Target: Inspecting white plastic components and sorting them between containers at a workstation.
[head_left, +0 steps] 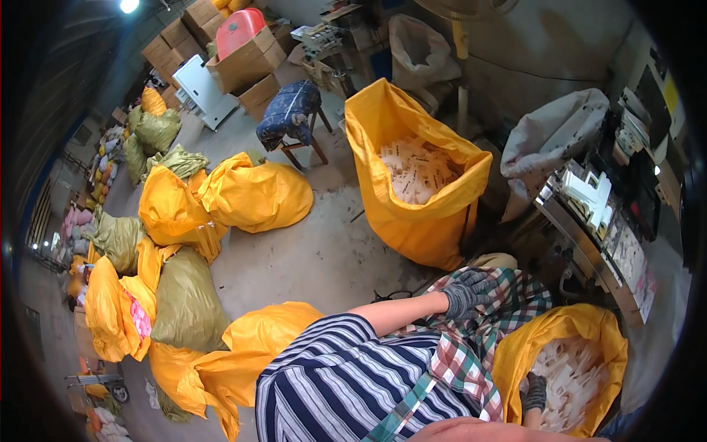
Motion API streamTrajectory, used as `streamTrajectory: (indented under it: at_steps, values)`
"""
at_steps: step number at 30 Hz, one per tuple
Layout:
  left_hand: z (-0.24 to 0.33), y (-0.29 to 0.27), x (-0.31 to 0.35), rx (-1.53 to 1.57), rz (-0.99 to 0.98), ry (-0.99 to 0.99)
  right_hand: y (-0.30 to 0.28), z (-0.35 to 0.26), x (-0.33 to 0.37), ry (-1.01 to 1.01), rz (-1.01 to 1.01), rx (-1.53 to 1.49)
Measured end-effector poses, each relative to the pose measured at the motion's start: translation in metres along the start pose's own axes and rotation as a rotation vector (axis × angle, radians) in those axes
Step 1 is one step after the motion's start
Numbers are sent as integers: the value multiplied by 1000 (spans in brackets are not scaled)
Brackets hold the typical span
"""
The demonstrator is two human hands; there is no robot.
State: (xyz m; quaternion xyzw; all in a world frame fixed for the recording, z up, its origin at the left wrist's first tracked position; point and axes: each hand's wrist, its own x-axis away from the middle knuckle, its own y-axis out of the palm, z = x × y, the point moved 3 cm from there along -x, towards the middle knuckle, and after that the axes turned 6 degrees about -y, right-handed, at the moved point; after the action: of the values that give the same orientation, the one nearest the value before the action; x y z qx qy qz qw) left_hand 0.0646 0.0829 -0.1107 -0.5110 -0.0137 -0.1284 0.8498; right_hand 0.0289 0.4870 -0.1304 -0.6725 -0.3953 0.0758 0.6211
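Observation:
My left hand (468,293), in a grey knitted glove, lies on the checked apron (512,291) over my lap. Its fingers are stretched out flat, and nothing shows in them. To the right stands an open yellow woven sack (509,362) filled with thin white pieces (571,379), plastic-looking. My right hand (535,393), also gloved in grey, reaches inside that sack against the pieces. Its fingers are partly hidden, so whether it grips any of them is unclear.
A tall open yellow sack (412,228) with similar pale pieces stands ahead. At right is a workbench (589,258) with white parts and a whitish sack (552,132) behind it. Tied yellow and green sacks (254,195) lie left; a stool (294,121) and cardboard boxes (247,66) stand farther back.

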Motion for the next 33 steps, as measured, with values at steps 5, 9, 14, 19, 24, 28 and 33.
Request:
streamTrajectory:
  at_steps: [5,9,14,19,24,28,33]
  values:
    - [2,8,-8,-4,25,-3,34,33,10,82,-186,-39]
    - [8,5,-12,-25,-9,22,14,22,22,127,-306,-102]
    - [17,-7,-12,1,-99,-13,-65,-17,48,303,-420,-67]
    - [50,-35,-23,245,96,9,-169,-38,37,395,620,-396]
    - [113,-92,-34,294,437,497,-200,-139,-10,-396,861,-77]
    - [116,-85,-44,477,-125,305,-216,-169,-33,-545,817,-67]
    - [119,-138,-22,-5,403,325,-211,-159,-23,-144,513,-345]
